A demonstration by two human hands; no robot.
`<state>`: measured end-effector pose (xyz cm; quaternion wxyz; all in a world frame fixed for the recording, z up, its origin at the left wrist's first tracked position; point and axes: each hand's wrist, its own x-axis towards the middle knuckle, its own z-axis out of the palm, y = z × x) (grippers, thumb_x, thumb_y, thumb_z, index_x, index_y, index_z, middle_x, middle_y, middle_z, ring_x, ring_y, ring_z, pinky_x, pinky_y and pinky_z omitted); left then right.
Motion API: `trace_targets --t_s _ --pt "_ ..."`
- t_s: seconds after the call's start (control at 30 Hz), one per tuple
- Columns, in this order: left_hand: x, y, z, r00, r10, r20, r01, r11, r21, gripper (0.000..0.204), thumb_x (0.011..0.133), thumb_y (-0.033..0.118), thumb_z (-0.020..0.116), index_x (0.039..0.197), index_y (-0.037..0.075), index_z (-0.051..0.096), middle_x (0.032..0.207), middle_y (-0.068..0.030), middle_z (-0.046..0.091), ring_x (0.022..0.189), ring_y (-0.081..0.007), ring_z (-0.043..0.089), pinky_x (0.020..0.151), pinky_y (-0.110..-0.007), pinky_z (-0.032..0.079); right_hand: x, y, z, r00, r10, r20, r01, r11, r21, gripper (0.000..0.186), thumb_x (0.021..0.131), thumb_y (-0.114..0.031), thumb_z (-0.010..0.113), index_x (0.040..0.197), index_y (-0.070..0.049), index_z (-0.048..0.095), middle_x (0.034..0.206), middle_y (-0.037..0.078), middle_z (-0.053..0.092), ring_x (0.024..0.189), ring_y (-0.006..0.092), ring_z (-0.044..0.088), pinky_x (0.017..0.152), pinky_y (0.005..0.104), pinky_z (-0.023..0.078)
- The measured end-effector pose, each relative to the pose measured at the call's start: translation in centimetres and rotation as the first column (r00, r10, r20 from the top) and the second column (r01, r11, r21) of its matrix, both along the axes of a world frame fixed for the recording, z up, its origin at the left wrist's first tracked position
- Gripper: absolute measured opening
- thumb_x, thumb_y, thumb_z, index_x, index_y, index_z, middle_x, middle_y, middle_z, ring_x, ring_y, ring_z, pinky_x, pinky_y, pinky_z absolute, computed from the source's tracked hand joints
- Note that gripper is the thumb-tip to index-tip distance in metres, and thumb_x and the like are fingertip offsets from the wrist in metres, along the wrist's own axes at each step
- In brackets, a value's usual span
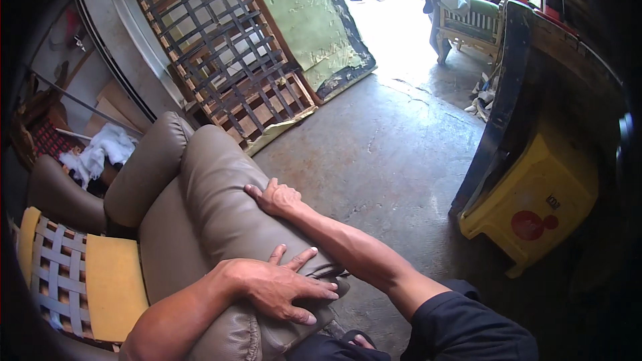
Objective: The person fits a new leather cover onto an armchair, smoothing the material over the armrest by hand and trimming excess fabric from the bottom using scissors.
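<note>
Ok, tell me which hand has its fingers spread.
The left hand lies splayed on the brown upholstery, nearer the picture's bottom; the right hand, farther up, has its fingers bunched.

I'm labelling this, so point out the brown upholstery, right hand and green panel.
Brown upholstery [217, 190]: head view, creased upper surface.
Right hand [277, 198]: head view, back of hand.
Green panel [302, 17]: head view, middle of its face.

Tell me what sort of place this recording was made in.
Probably a furniture upholstery workshop. It shows in the brown padded seat under the person's hands, the wooden frame crossed with dark webbing beyond it, and what looks like loose white stuffing on the left.
</note>
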<state>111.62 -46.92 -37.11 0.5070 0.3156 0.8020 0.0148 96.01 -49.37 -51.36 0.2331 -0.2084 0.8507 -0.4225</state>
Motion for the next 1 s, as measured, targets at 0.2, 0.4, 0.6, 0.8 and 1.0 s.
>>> trace_targets --t_s 0.2,0.4,0.6,0.8,1.0 --pt "-0.9 0.7 -0.9 1.0 -0.007 -0.012 0.007 1.0 -0.001 0.071 0.097 0.059 0.048 0.157 0.027 0.03 0.165 0.0005 0.024 0.152 -0.0423 -0.01 0.112 -0.077 0.002 -0.8 1.2 -2.0 0.985 -0.028 -0.172 0.013 0.996 -0.089 0.079 0.096 -0.065 0.043 0.119 0.009 0.061 0.114 0.031 0.067 0.112 0.0453 0.063 0.097 0.0514 0.048" --pt "-0.4 -0.1 -0.9 0.999 -0.034 -0.019 0.035 0.999 0.023 0.075 0.094 0.065 0.05 0.157 0.028 0.03 0.166 -0.0007 0.02 0.151 -0.0433 -0.014 0.11 -0.077 -0.005 -1.5 0.3 -2.0 0.943 0.006 -0.334 -0.04 0.995 -0.096 0.07 0.1 -0.058 0.041 0.103 0.006 0.068 0.102 0.03 0.069 0.099 0.044 0.069 0.086 0.0528 0.054" --pt "1.4 -0.1 0.3 0.999 0.001 0.032 -0.001 1.0 0.015 0.083 0.088 0.071 0.054 0.156 0.026 0.034 0.166 -0.0043 0.021 0.149 -0.0482 -0.014 0.108 -0.078 -0.01 -2.5 -2.5 7.2 0.698 -0.166 -0.697 -0.204 0.886 -0.416 0.058 0.098 -0.049 0.054 0.124 0.003 0.053 0.11 0.026 0.065 0.094 0.0431 0.066 0.081 0.053 0.053" --pt "-0.2 2.1 1.2 0.985 -0.028 0.169 0.025 1.0 0.019 0.084 0.086 0.066 0.06 0.153 0.019 0.041 0.155 -0.0083 0.042 0.149 -0.0491 -0.014 0.105 -0.08 -0.01 -3.7 -2.6 1.5 0.596 0.08 -0.799 -0.286 0.951 -0.119 0.077 0.098 -0.061 0.04 0.155 -0.01 0.031 0.163 0.013 0.024 0.152 0.0323 0.019 0.119 0.0594 0.02" --pt "-0.2 1.4 0.1 0.985 0.003 0.171 -0.006 1.0 0.017 0.08 0.087 0.06 0.063 0.152 0.017 0.042 0.152 -0.0102 0.048 0.148 -0.0487 -0.017 0.106 -0.08 -0.009 -3.5 -3.5 -2.0 0.907 0.274 -0.321 -0.333 0.931 -0.147 0.092 0.092 -0.075 0.036 0.157 -0.011 0.026 0.165 0.014 0.02 0.152 0.0324 0.017 0.121 0.0539 0.02"
